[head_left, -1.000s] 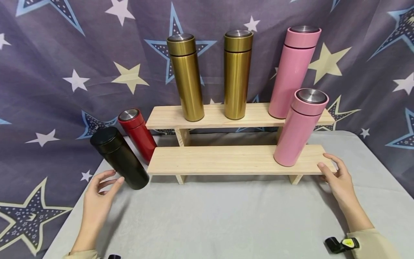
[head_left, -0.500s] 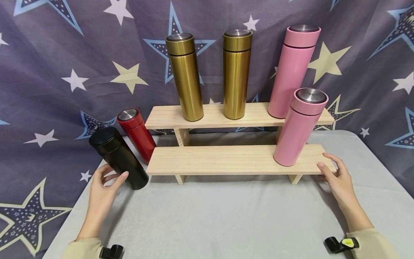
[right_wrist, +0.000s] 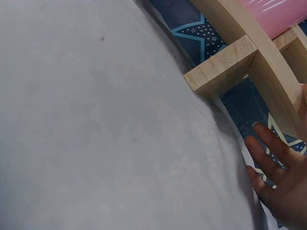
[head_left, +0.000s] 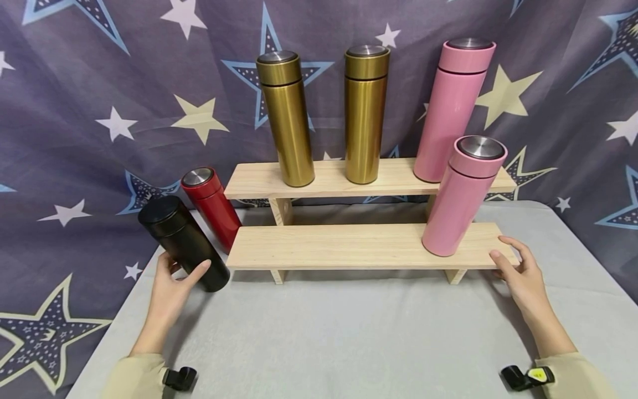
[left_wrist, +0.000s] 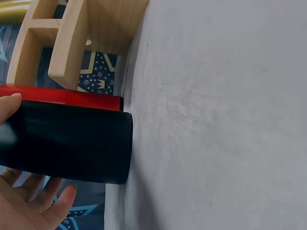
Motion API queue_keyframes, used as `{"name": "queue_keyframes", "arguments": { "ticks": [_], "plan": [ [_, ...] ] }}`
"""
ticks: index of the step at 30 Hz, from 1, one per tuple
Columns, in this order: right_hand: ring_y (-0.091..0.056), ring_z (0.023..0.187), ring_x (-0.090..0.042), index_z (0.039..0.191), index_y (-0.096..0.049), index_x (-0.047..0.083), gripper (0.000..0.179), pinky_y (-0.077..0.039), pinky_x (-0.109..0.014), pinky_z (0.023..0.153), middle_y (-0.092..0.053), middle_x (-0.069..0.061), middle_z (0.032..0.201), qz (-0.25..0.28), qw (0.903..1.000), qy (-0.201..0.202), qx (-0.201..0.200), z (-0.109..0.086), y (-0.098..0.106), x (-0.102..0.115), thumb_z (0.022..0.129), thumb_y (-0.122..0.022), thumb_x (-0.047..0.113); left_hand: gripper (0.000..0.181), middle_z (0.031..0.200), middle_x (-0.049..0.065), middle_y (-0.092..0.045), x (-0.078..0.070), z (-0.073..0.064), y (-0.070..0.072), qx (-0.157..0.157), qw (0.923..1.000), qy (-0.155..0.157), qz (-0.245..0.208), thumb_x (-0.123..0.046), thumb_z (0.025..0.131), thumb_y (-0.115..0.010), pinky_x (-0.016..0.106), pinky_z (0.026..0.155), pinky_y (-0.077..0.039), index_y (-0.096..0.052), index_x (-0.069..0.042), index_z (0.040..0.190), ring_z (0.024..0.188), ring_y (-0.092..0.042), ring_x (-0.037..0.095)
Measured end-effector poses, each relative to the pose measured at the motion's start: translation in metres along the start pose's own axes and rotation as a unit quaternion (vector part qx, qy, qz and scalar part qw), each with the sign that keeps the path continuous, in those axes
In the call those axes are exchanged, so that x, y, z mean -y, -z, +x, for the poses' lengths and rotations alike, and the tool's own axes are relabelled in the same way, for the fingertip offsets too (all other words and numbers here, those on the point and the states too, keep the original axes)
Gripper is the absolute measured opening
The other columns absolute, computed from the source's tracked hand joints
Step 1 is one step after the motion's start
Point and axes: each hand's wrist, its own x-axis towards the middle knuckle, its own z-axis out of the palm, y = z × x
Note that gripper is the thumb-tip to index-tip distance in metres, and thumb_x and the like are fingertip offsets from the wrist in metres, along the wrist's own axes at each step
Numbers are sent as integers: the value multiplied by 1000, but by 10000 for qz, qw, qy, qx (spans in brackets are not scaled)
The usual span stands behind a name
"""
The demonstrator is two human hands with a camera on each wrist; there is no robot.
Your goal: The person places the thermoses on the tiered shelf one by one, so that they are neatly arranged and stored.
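Observation:
In the head view a black thermos (head_left: pixel 184 241) stands on the table at the left. My left hand (head_left: pixel 171 288) holds it low on the body, thumb across the front and fingers round the far side. The left wrist view shows the thumb (left_wrist: pixel 8 106) on one side and the little finger off the other. Just behind is a shorter-looking red thermos (head_left: pixel 211 208) with a steel-coloured lid. My right hand (head_left: pixel 523 277) rests thumb and forefinger at the right end of the lower wooden shelf (head_left: pixel 329 246). Its other fingers (right_wrist: pixel 268 163) extend loosely below the board.
A pink thermos (head_left: pixel 463 197) stands on the lower shelf's right part. The upper shelf (head_left: pixel 326 176) carries two gold thermoses, one at left (head_left: pixel 286 119), one mid-board (head_left: pixel 366 116), plus another pink thermos (head_left: pixel 453 111). A star-patterned curtain (head_left: pixel 149 88) hangs behind the grey-covered table (head_left: pixel 349 332).
My left hand has moved right and come round the black thermos, the thumb now across its front. The thermoses, the shelves and my right hand stay where they were.

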Motion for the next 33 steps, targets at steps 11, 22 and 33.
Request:
{"name": "queue_keyframes", "arguments": {
  "ticks": [11,22,33],
  "plan": [
    [-62,74,7,138,-51,35,43,-50,-12,66,-55,23,93,-89,10000,-39,-25,-1,-1,0,98,-63,22,80,137,10,-43,4,9,-7,237,9997,8,7,-33,91,-72,28,90,-35,-27,-6,150,118,-43,20],
    [-62,72,4,135,-53,37,41,-49,-12,66,-58,22,88,-56,10000,35,-31,-1,0,0,98,-63,21,70,125,3,-50,4,7,-10,-58,9998,-129,-118,-31,88,-76,19,78,-41,-38,-9,143,105,-48,12],
    [-62,70,3,136,-53,35,41,-49,-12,66,-56,21,92,-3,10000,60,-42,-1,0,1,99,-63,21,64,111,-2,-55,5,4,-7,-632,9978,-77,-159,-29,81,-83,15,70,-41,-48,-14,132,96,-51,9]
  ]
}}
